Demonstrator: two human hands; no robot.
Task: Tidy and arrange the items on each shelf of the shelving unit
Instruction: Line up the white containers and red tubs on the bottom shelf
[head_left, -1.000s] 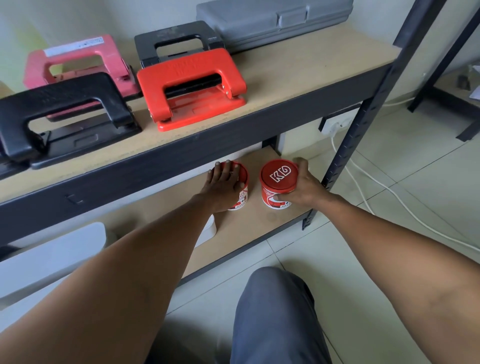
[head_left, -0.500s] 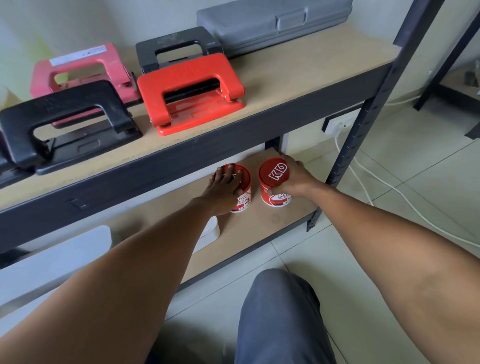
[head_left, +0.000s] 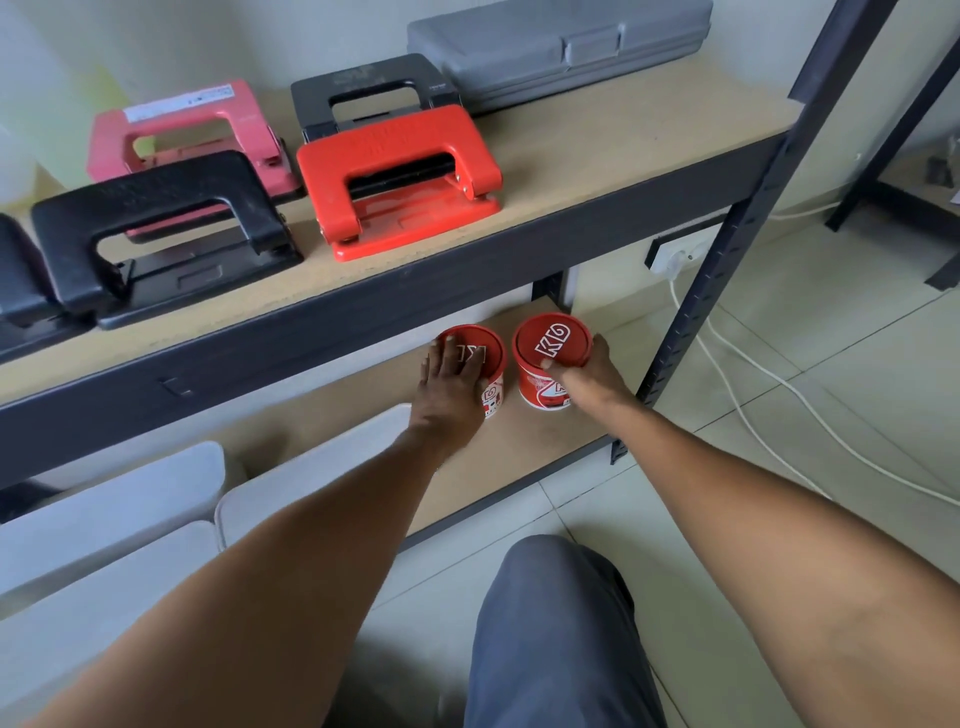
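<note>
Two red-lidded tubs stand side by side on the lower shelf (head_left: 550, 447) near its right end. My left hand (head_left: 452, 389) lies over the left tub (head_left: 485, 351), fingers spread across its lid and front. My right hand (head_left: 592, 371) grips the right tub (head_left: 550, 348) from its right side, thumb at the lid's front rim. The right tub's lid shows white letters. The two tubs sit a small gap apart.
On the upper shelf (head_left: 597, 150) lie a red hole punch (head_left: 400, 176), a black one (head_left: 161, 228), a pink one (head_left: 182, 135), a dark grey one (head_left: 371, 91) and a grey case (head_left: 561, 47). White bins (head_left: 119, 519) fill the lower left. The shelving post (head_left: 727, 249) and a white cable (head_left: 753, 410) are to the right.
The right tub has slid left, closer to the left tub, with my right hand on it. My left hand stays on the left tub.
</note>
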